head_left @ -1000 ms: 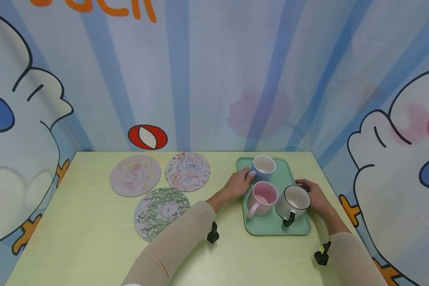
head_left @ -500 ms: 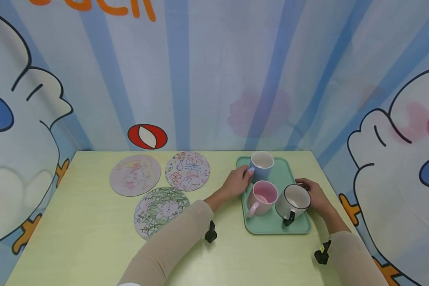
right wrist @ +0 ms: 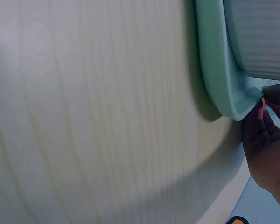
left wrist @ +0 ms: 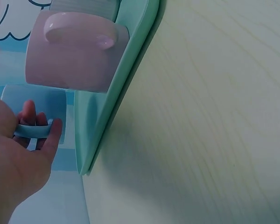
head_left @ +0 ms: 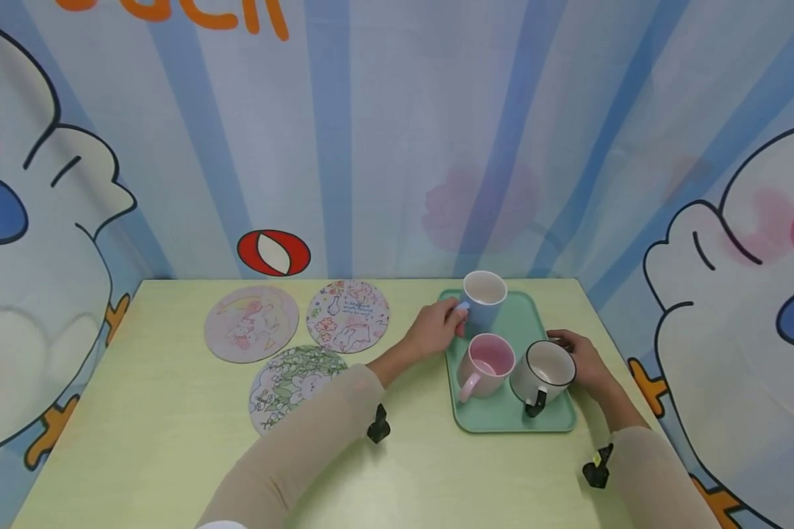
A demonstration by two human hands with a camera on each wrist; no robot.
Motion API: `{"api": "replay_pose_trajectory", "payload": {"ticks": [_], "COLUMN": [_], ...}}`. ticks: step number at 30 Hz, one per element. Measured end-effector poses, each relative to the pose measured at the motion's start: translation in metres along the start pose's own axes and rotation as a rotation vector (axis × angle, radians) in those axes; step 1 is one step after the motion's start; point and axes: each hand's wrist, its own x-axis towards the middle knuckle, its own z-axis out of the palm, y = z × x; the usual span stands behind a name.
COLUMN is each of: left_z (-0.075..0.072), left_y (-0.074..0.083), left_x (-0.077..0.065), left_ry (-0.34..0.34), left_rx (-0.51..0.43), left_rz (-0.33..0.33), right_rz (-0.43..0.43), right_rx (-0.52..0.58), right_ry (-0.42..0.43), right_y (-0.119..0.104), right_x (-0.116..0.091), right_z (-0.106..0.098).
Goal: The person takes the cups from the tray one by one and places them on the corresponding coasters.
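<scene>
Head view: the left hand (head_left: 434, 328) grips the handle (head_left: 463, 306) of the blue mug (head_left: 484, 312), which is upright over the far end of the green tray (head_left: 479, 420). Left wrist view shows the fingers curled through that handle, and a gap between the mug's base and the tray, so the mug is raised off it.

The right hand (head_left: 585, 364) pinches the tray's right rim between thumb and fingers, just beside the white mug (head_left: 548, 371); its fingertips are partly hidden in the head view. That mug stands upright on the tray, near and right, with a dark rim and a black handle pointing to the near side. The pink mug (head_left: 486, 367) stands to its left, just nearer than the blue one, its handle turned near and left.

The tray lies on the right part of the pale yellow counter (head_left: 172, 441). To the left lie three round mats: a pink mat (head_left: 251, 324), a floral mat (head_left: 348, 316) to its right, and a green mat (head_left: 294, 382) nearer, partly covered by the left sleeve (head_left: 304, 441). Behind hangs a blue-striped backdrop (head_left: 397, 147).
</scene>
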Motion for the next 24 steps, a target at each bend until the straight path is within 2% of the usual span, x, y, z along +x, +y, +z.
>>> {"api": "replay_pose_trajectory", "payload": {"ticks": [15, 24], "left_z": [-0.015, -0.024], "left_y": [0.001, 0.001], "left_x": [-0.012, -0.020], "left_ry": [-0.001, 0.002], "left_rx": [-0.009, -0.044], "left_rz": [0.030, 0.017], "right_rz": [0.022, 0.019], "right_rx": [0.012, 0.023], "right_ry": [-0.018, -0.021], "right_y": [0.003, -0.002], "right_x": [0.001, 0.000], "right_z": [0.001, 0.000]}}
